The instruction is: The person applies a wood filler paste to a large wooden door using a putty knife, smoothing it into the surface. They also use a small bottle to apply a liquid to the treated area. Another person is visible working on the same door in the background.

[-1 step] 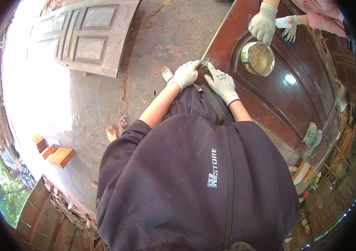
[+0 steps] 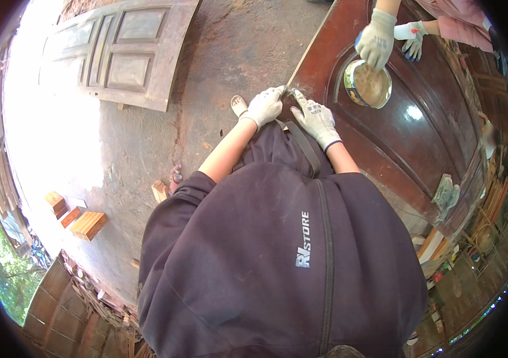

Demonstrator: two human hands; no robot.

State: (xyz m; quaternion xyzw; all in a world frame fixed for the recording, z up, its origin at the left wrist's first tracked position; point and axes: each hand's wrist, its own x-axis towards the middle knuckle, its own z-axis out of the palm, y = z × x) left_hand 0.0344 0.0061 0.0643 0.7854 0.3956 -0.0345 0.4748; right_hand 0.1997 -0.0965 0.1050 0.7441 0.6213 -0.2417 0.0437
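A dark red, glossy wooden door (image 2: pixel 406 143) with curved mouldings lies in front of me, to the right. At its near corner both my gloved hands meet. My left hand (image 2: pixel 266 106) is closed, its fingertips at the door's edge; what they pinch is too small to make out. My right hand (image 2: pixel 316 122) has its index finger stretched out to the same corner and its thumb apart, with a small pale wisp by the fingertip. A round tin (image 2: pixel 356 90) with light brown contents stands on the door. Another person's gloved hand (image 2: pixel 376 45) reaches down into it.
That person's other gloved hand (image 2: pixel 412 48) is over the door's far side. A crumpled clear plastic bag (image 2: pixel 445 194) lies on the door's near right end. An unpainted panelled door (image 2: pixel 158 71) is at far left. Wooden blocks (image 2: pixel 88 225) rest on the floor at left.
The other person's gloved hand has moved down slightly, its fingers now inside the tin's opening. My own hands stay at the door's corner.
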